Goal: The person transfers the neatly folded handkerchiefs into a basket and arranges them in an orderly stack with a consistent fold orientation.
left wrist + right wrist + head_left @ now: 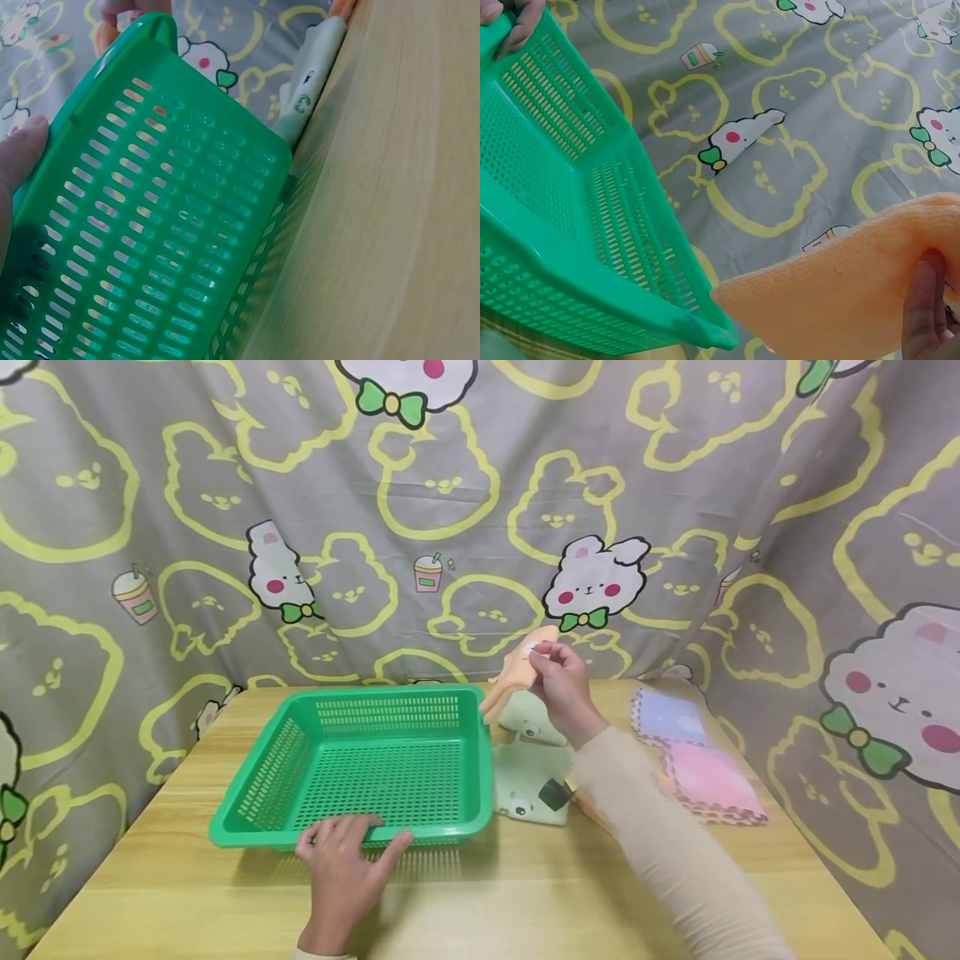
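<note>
A green plastic basket point(486, 777) with slotted walls stands on the table, and nothing lies inside it. My left hand point(341, 868) grips its near rim, fingers over the inner side and thumb outside. Beyond the basket's right side, my right hand point(566, 689) pinches a folded orange towel point(517, 670) in the air. In the right wrist view the towel point(825, 292) shows a fuzzy surface, its corner overlapping the basket's rim. Below it lie two folded pale green cloths, a far one point(517, 714) and a nearer one point(517, 777) with a printed face.
On the right of the wooden table point(525, 893) lie a folded blue cloth point(667, 714) and a pink one point(712, 777), both with scalloped edges. Something orange point(596, 810) is partly hidden under my right forearm. A patterned grey curtain point(480, 460) hangs behind the table.
</note>
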Tool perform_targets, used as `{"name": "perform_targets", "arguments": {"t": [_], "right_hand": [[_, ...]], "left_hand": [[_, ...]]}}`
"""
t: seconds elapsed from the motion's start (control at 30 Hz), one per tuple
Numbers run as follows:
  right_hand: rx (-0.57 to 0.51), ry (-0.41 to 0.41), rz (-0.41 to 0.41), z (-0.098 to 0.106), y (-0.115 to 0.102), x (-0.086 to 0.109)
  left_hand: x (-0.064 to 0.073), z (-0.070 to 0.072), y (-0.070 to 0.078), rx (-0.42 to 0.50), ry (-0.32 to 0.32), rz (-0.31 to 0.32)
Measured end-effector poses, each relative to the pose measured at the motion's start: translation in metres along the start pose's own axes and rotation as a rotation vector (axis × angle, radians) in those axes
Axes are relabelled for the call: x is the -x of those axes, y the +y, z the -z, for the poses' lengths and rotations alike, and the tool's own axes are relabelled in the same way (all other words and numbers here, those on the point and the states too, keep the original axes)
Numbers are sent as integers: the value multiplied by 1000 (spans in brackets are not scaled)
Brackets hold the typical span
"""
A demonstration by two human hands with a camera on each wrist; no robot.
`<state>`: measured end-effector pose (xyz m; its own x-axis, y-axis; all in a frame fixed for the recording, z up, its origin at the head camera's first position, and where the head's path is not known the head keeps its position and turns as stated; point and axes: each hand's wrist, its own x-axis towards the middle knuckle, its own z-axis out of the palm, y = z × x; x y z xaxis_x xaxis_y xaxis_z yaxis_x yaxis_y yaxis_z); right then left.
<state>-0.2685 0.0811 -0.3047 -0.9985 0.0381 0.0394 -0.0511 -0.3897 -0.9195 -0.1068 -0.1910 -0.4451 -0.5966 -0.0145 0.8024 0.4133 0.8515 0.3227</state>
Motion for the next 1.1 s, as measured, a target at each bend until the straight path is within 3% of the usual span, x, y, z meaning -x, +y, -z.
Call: {"name": "perform_targets", "arguments": {"t": [1.1], "right_hand": [[-60, -41, -29, -20, 17, 5]], "left_hand": [[0, 0, 0, -10, 21, -25]]}}
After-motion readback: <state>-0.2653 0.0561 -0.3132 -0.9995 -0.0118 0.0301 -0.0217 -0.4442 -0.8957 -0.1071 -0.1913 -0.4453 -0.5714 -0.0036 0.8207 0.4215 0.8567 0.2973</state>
